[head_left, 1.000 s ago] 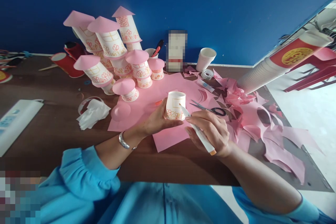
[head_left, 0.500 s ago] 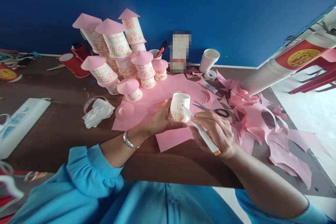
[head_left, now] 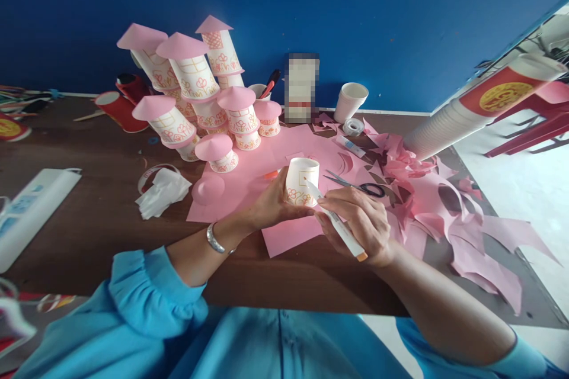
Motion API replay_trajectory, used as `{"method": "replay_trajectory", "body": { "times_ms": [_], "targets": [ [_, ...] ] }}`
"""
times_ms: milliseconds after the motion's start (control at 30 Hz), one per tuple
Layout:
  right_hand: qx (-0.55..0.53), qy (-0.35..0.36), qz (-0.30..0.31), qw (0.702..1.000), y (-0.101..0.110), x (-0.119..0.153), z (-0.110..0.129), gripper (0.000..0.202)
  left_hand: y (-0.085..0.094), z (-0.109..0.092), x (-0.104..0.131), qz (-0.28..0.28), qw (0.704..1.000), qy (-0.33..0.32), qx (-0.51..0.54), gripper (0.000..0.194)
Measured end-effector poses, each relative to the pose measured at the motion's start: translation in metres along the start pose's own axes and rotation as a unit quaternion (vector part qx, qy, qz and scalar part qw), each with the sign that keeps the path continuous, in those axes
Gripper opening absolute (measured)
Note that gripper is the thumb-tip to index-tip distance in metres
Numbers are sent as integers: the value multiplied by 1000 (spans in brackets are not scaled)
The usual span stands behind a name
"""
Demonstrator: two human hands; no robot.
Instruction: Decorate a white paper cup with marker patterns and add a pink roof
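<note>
My left hand (head_left: 272, 201) is closed around the side and base of a short white paper cup (head_left: 306, 180). Red and orange flowers run along the cup's lower part, with an orange square outline above them. Between the fingers of my right hand (head_left: 358, 219) is a white marker pen (head_left: 340, 225) with an orange end. Its tip meets the cup's wall at or very near the square. Pink paper (head_left: 288, 243) lies beneath both hands. Black-handled scissors (head_left: 371, 189) rest just beyond my right hand, and an orange-red piece (head_left: 271, 175) shows behind my left.
Decorated cup towers with pink cone roofs (head_left: 182, 44) stand at the back left. Pink scraps (head_left: 448, 201) and a long cup stack (head_left: 444, 124) are at right. Tape (head_left: 354, 126), a white cup (head_left: 351, 100), crumpled tissue (head_left: 164, 192) and a power strip (head_left: 38, 207) lie around.
The whole view has shifted slightly, so everything sits a little further left. Both hands keep their hold on the cup and marker, with the marker's tip still at the square.
</note>
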State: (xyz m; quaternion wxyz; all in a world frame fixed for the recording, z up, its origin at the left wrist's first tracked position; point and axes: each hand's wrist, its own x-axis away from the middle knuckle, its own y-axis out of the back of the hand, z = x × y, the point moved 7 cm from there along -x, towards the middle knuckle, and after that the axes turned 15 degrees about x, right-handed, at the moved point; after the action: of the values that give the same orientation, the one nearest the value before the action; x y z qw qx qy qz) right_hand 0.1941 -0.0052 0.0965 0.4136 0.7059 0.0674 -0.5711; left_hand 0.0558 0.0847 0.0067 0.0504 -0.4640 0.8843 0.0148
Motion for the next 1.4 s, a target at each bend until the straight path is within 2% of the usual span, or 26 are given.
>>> {"method": "replay_trajectory", "body": {
  "times_ms": [167, 400, 700, 1100, 1400],
  "targets": [
    [2, 2, 1, 1000, 0, 1, 0, 16, 3, 2, 0, -14, 1000, -8, -15, 96],
    [8, -9, 4, 1000, -1, 2, -1, 19, 0, 2, 0, -6, 1000, -8, -3, 92],
    [19, 5, 11, 1000, -3, 6, -1, 23, -3, -1, -1, 2, 999, -44, -15, 84],
    [31, 12, 27, 999, -4, 5, 0, 20, -3, -1, -1, -4, 997, -51, -57, 83],
    [34, 27, 31, 999, -4, 2, 3, 19, -1, 5, 0, -22, 991, -92, -94, 82]
  ]
}}
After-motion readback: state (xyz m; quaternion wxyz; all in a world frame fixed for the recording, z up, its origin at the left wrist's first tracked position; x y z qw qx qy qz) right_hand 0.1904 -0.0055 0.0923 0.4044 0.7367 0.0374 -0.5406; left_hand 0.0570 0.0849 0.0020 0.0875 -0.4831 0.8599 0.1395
